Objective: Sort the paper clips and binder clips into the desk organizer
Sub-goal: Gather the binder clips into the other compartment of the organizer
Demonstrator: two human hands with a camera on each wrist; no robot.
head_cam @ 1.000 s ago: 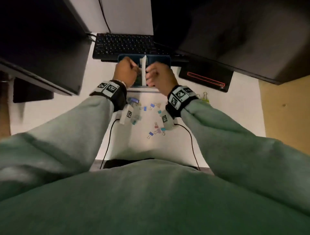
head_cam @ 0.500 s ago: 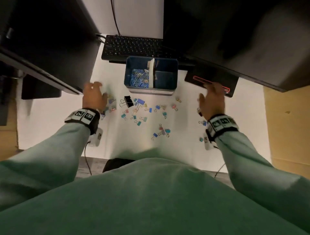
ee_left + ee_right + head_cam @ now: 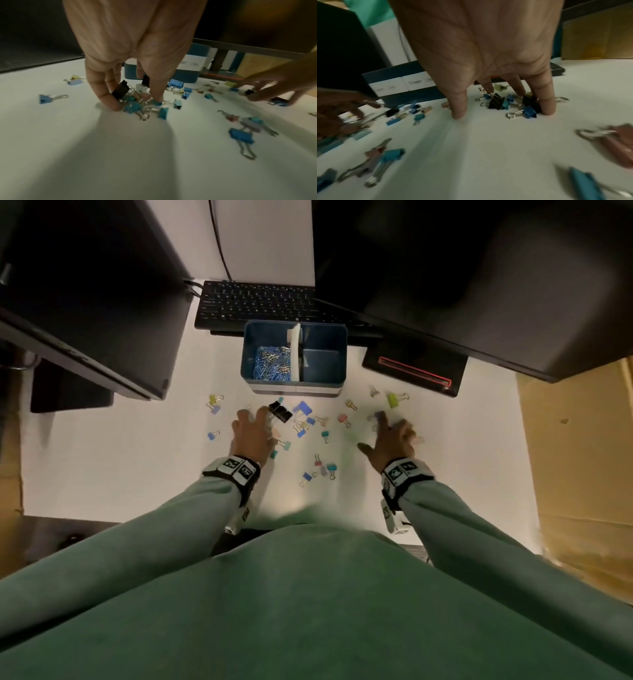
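Observation:
The blue desk organizer stands at the back of the white desk, split by a white divider. Blue and silver paper clips fill its left compartment; the right compartment looks empty. Several coloured binder clips lie scattered in front of it. My left hand rests fingertips-down over a heap of clips, with a black clip against its fingers. My right hand stands the same way, its spread fingers hemming in a small cluster.
A black keyboard lies just behind the organizer. Dark monitors overhang at the left and right. A black device with a red stripe sits right of the organizer. Cardboard borders the desk's right side.
One second ago both hands were up at the organizer's divider. They swung out to the sides, then came inward and down onto the scattered binder clips.

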